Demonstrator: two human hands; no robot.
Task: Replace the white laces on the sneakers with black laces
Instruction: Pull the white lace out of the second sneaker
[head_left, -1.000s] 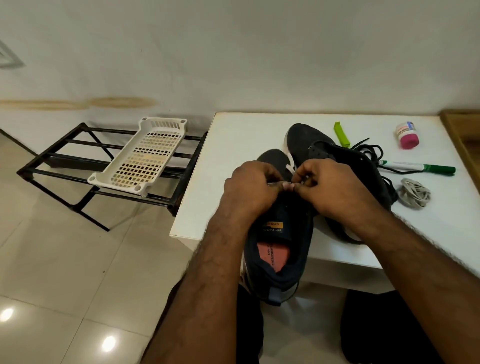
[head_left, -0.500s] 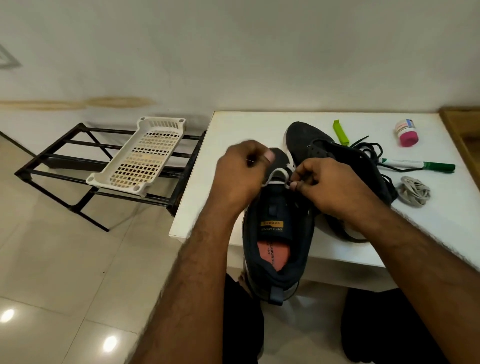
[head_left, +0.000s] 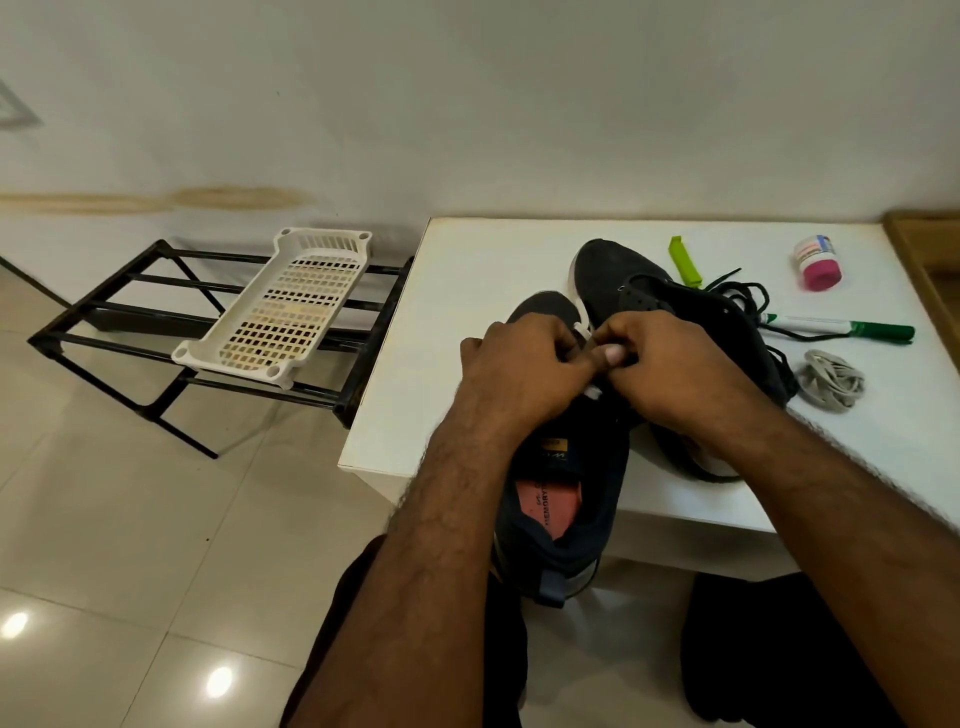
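Two hands, left hand (head_left: 524, 371) and right hand (head_left: 675, 371), meet over the near sneaker (head_left: 563, 488), each grip pinching the white lace (head_left: 583, 331) at the toe-end eyelets; the shoe's long axis runs heel-toward-person, overhanging the tabletop (head_left: 467, 291) edge.

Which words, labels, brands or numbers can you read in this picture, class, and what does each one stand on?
"MEMORY": partly readable print on the pink insole of the near sneaker; the rest of that line is cut off.
Yellow tongue tag: lettering under it is too blurred to read.
Pink-capped small jar: label print is too small to read.
Green marker: no print can be made out.
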